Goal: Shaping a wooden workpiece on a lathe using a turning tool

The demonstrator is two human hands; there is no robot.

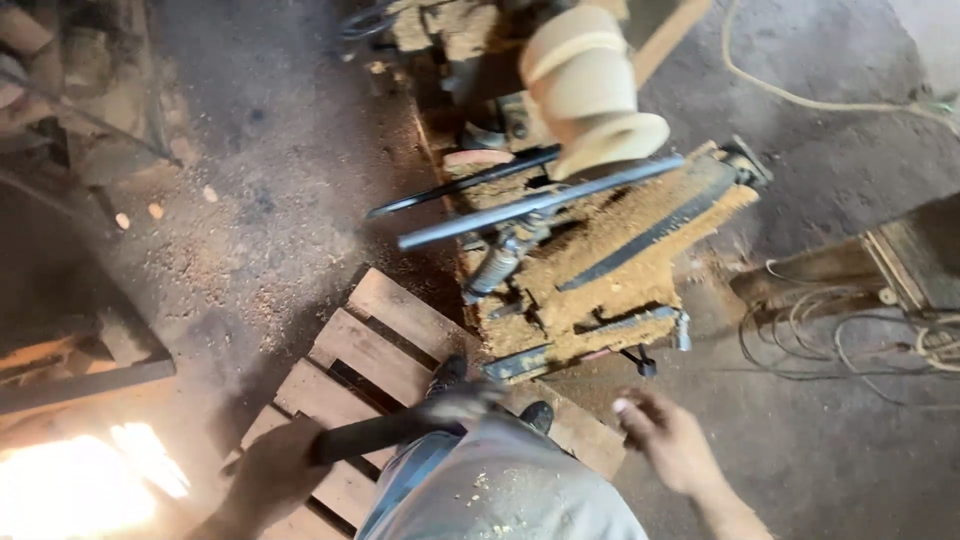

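The left hand point(270, 475), lower left of the frame, grips a dark bar point(400, 428). The right hand point(665, 440), lower right, hangs loosely open and empty. The bar's free end looks blurred; it might knock the lathe point(600, 270) above, or slip onto the pallet point(370, 350).

Lower left of frame: left hand point(268, 478) gripping a dark long-handled tool point(400, 428). Lower right: right hand point(668, 440) open, empty, above the concrete floor. Upper centre: sawdust-covered wood lathe point(600, 270) carrying a pale turned workpiece point(592, 85). Wooden pallet point(370, 360) underfoot.
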